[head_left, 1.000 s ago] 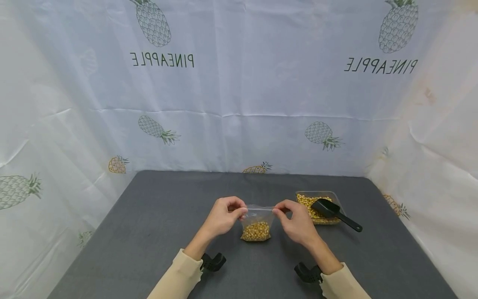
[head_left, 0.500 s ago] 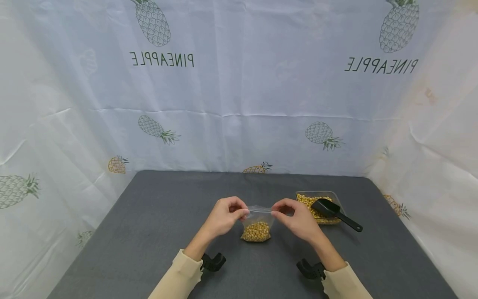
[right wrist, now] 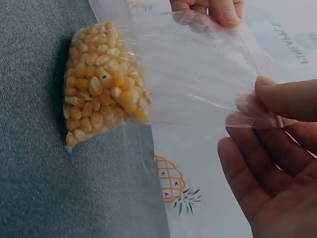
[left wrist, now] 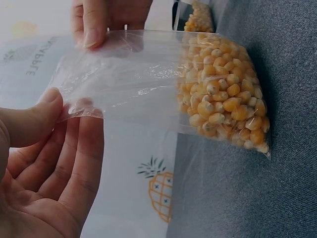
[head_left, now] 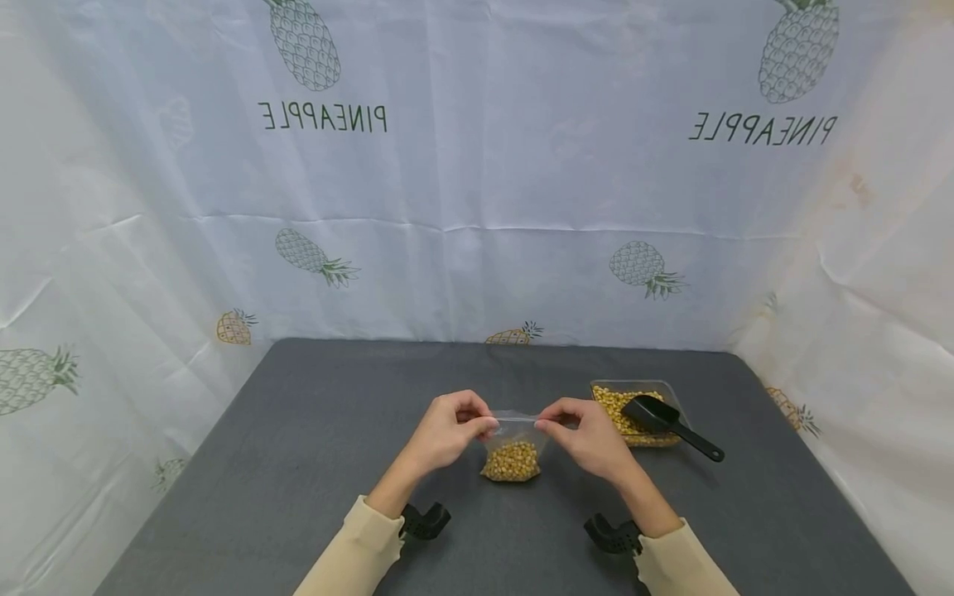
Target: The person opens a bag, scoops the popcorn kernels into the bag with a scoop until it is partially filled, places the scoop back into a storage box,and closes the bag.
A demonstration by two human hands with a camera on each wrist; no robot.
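Note:
A clear zip bag [head_left: 511,459] stands upright at the middle of the table, its lower part filled with yellow corn kernels [left wrist: 225,91]. My left hand [head_left: 445,430] pinches the bag's top edge at its left corner, between thumb and fingers. At the right side of the same edge, my right hand [head_left: 586,436] pinches the plastic with thumb and index finger. Seen in the right wrist view, the bag's upper part [right wrist: 193,69] is empty film stretched between both hands, and its bottom rests on the dark cloth.
Behind my right hand stands a clear plastic box [head_left: 647,442] of corn kernels. A black scoop [head_left: 659,416] lies across it, its handle reaching over the right side. Grey cloth covers the table [head_left: 335,414], and a white pineapple-print curtain [head_left: 477,165] hangs around it.
My right hand has slid a little to the left along the bag's top edge, closer to my left hand. My left hand and the filled bottom stay nearly in place.

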